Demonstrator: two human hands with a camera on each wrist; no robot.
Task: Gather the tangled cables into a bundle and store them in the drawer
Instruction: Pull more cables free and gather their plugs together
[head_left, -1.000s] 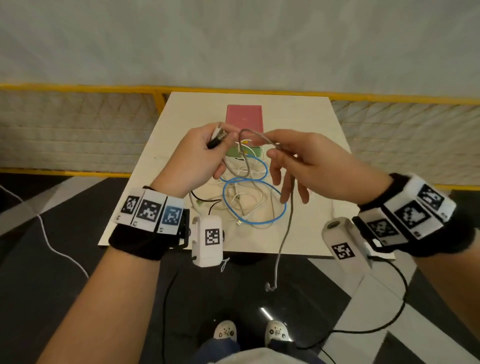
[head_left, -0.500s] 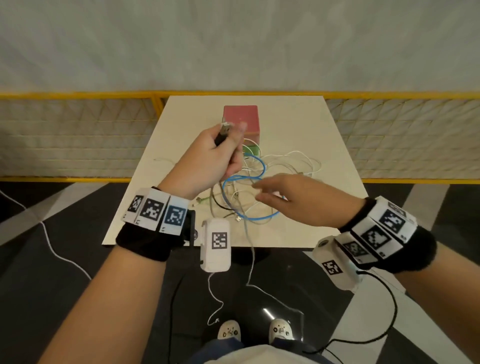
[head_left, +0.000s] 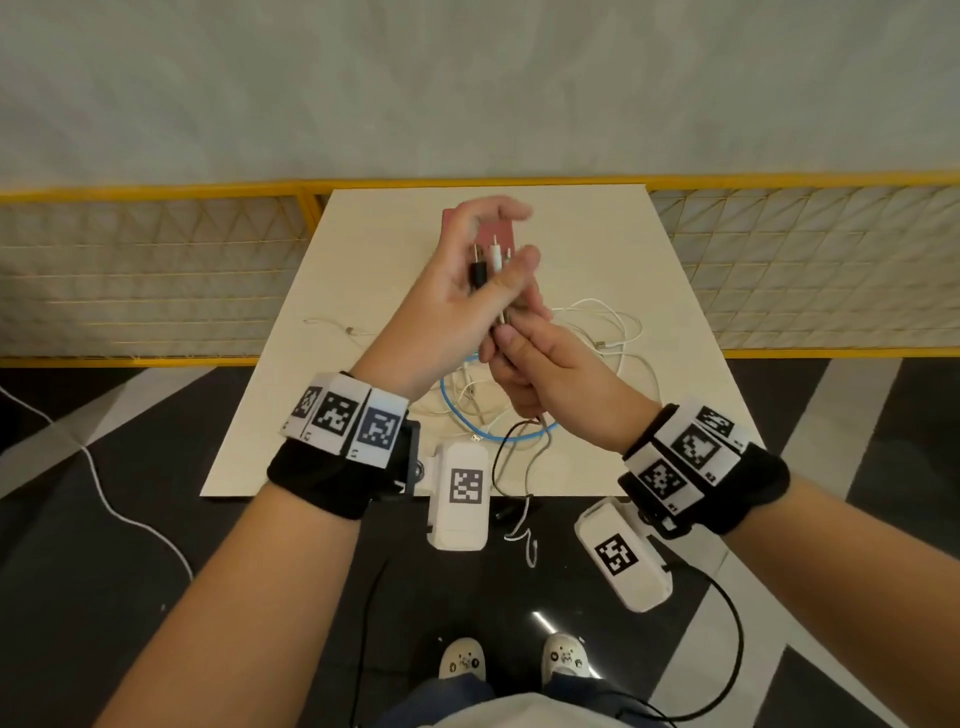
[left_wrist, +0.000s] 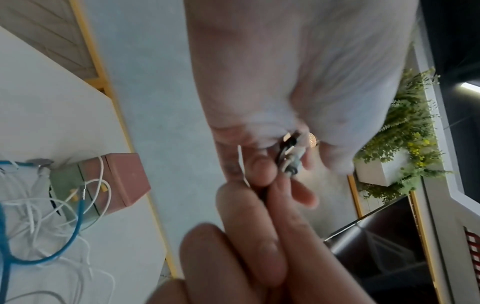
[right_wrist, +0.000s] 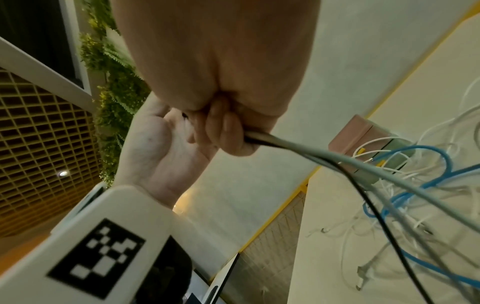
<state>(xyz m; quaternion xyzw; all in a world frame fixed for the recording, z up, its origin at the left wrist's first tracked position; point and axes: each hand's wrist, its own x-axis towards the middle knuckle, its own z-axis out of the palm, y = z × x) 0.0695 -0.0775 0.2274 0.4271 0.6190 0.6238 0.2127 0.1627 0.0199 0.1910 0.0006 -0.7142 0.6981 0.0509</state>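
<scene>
My left hand (head_left: 493, 254) is raised over the table and pinches a bunch of cable plug ends (head_left: 485, 262), black and white, under its thumb. Just below it my right hand (head_left: 511, 340) grips the same cables (right_wrist: 324, 158) in a fist. These strands run down into the tangle on the table: a blue cable (head_left: 498, 436) and white cables (head_left: 613, 332). The pink box (left_wrist: 124, 176) with a green drawer (left_wrist: 64, 185) stands at the back, mostly hidden behind my left hand in the head view.
The cream table (head_left: 363, 260) stands against a yellow railing (head_left: 156, 189). A thin loose white cable (head_left: 337, 328) lies at its left. Black and white cable ends (head_left: 519, 514) hang over the front edge above the dark floor.
My right hand came up from the tangle on the table and closed round the cables under my left hand. The left hand turned, and more plug ends show in it.
</scene>
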